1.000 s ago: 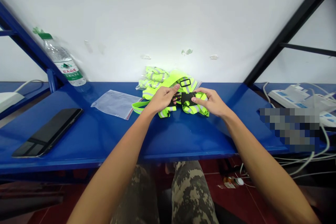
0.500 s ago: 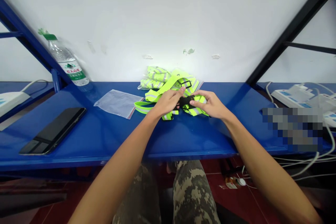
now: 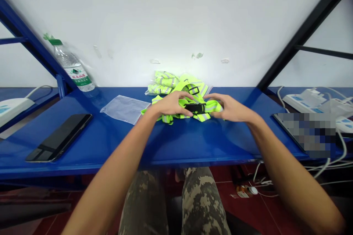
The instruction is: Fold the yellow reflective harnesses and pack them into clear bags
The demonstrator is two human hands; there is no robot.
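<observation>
Left hand: palm down, thumb and fingers spread around the near end of the buckle; whether the tips touch it is unclear. Right hand: thumb and fingers likewise apart, curved around a loop of webbing, no firm pinch visible.

Black buckle: lies between the hands, at the middle of the blue table, on the strap pile. Probably hard, light plastic, smooth enough to slide under a fingertip; best taken by its two ends.

Reflective webbing: yellow-green with grey bands, looped and crumpled beneath and around the buckle. Likely light, limp, hard to damage but prone to tangle; best pinched flat, close beside the buckle, where it should twist least.

Black adjuster: rectangular frame on the webbing, beyond the buckle; likely stiff, a sound second hold.

Bagged bundle: similar banded material in clear film, behind the pile, near the wall; likely soft, its film slippery.

Clear bag: lying flat, left of the pile. Phone: dark, face of glass, farther left. Water bottle: green cap, at the left rear. Power strips: white, at the far right, with cables.
</observation>
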